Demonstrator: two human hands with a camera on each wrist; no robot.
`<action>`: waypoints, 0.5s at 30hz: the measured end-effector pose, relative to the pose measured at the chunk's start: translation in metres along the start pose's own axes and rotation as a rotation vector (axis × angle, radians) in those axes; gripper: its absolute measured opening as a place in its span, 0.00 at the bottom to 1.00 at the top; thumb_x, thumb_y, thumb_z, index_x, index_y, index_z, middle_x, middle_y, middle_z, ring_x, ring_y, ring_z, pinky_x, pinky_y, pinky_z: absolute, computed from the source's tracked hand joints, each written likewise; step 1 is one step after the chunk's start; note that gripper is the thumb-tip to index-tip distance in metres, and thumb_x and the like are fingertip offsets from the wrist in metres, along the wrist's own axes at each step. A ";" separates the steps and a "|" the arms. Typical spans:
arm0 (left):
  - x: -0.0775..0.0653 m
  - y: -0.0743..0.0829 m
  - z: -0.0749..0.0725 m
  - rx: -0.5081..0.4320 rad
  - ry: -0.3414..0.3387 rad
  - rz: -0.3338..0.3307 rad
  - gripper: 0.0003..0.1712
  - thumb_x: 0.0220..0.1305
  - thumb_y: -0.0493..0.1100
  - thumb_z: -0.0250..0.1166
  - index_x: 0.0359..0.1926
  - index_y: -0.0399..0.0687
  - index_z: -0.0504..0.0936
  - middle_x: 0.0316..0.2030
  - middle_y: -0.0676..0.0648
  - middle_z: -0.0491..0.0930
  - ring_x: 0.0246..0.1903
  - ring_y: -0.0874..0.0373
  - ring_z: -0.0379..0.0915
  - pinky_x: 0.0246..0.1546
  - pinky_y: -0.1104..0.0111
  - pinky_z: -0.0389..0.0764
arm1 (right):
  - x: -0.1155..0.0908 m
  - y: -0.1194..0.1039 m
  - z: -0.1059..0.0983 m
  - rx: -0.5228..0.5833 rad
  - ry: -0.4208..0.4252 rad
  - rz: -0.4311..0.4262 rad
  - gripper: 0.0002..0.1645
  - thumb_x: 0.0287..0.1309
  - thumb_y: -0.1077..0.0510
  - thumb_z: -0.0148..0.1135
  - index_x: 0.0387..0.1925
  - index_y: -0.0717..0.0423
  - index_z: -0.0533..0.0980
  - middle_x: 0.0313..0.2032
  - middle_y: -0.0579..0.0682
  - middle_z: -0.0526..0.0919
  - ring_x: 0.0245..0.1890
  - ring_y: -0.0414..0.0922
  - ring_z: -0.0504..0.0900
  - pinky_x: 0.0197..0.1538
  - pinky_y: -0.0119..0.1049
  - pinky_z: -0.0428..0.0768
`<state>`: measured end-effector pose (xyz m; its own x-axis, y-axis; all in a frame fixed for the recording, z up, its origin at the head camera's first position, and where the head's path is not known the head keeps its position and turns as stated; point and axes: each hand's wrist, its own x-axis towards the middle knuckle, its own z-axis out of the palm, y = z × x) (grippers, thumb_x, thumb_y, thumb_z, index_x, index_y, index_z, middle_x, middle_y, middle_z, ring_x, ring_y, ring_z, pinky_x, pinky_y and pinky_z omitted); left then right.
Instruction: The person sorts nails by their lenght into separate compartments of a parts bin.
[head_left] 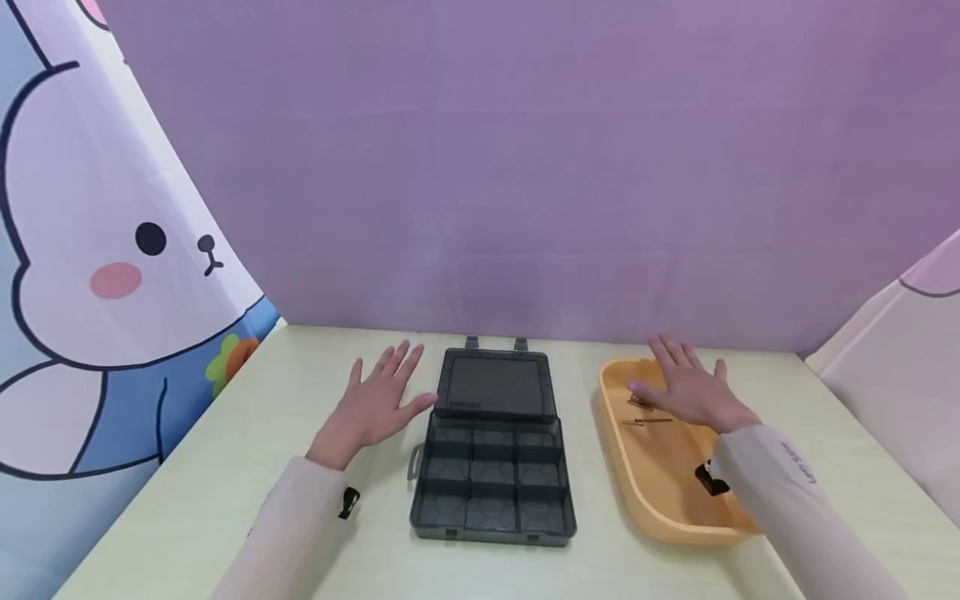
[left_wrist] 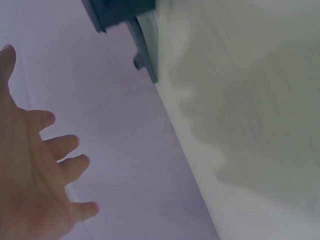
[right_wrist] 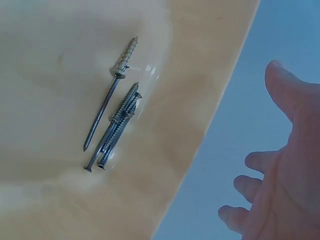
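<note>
My left hand (head_left: 375, 404) hovers with fingers spread, palm down, left of a dark grey compartment box (head_left: 491, 537). Its thumb tip overlaps the edge of the box's raised lid (head_left: 495, 385) in the head view. Spread over the far part of an orange tray (head_left: 663, 475) is my right hand (head_left: 693, 396). Neither hand holds anything. In the right wrist view, several screws and nails (right_wrist: 120, 127) lie bunched in the tray, beside a nail (right_wrist: 100, 115) in line with a threaded screw (right_wrist: 128, 55). The box's divided compartments look bare.
A pale table (head_left: 367, 533) carries the box and tray, with a gap between them. The box's carry handle (head_left: 415, 462) sticks out on its left side. Behind the table hangs a purple cloth (head_left: 480, 167), and a cartoon-print cloth (head_left: 90, 192) hangs at the left.
</note>
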<state>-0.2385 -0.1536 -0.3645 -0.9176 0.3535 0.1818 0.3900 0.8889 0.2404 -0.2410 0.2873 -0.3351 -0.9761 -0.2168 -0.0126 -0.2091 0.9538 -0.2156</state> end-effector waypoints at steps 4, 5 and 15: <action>-0.018 0.003 -0.002 -0.106 -0.047 0.013 0.48 0.65 0.68 0.50 0.76 0.51 0.44 0.75 0.42 0.45 0.73 0.42 0.42 0.66 0.35 0.42 | -0.012 -0.004 -0.004 0.002 0.003 -0.022 0.57 0.62 0.30 0.48 0.75 0.57 0.36 0.74 0.66 0.39 0.70 0.71 0.41 0.56 0.80 0.36; -0.022 0.004 -0.002 -0.135 -0.064 0.016 0.49 0.65 0.68 0.51 0.76 0.51 0.44 0.75 0.43 0.44 0.73 0.43 0.42 0.66 0.36 0.43 | -0.015 -0.005 -0.004 0.004 0.001 -0.028 0.57 0.61 0.30 0.49 0.75 0.57 0.37 0.74 0.66 0.40 0.70 0.71 0.41 0.56 0.80 0.36; -0.042 0.008 -0.002 -0.430 -0.245 0.070 0.58 0.57 0.62 0.65 0.76 0.53 0.40 0.76 0.45 0.36 0.72 0.40 0.44 0.65 0.38 0.52 | -0.035 -0.016 -0.007 -0.005 -0.018 -0.110 0.58 0.56 0.32 0.58 0.73 0.59 0.45 0.73 0.65 0.47 0.69 0.71 0.47 0.57 0.78 0.41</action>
<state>-0.1971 -0.1619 -0.3684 -0.8591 0.5117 -0.0051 0.4003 0.6782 0.6163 -0.2043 0.2812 -0.3241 -0.9460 -0.3240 -0.0071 -0.3153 0.9251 -0.2118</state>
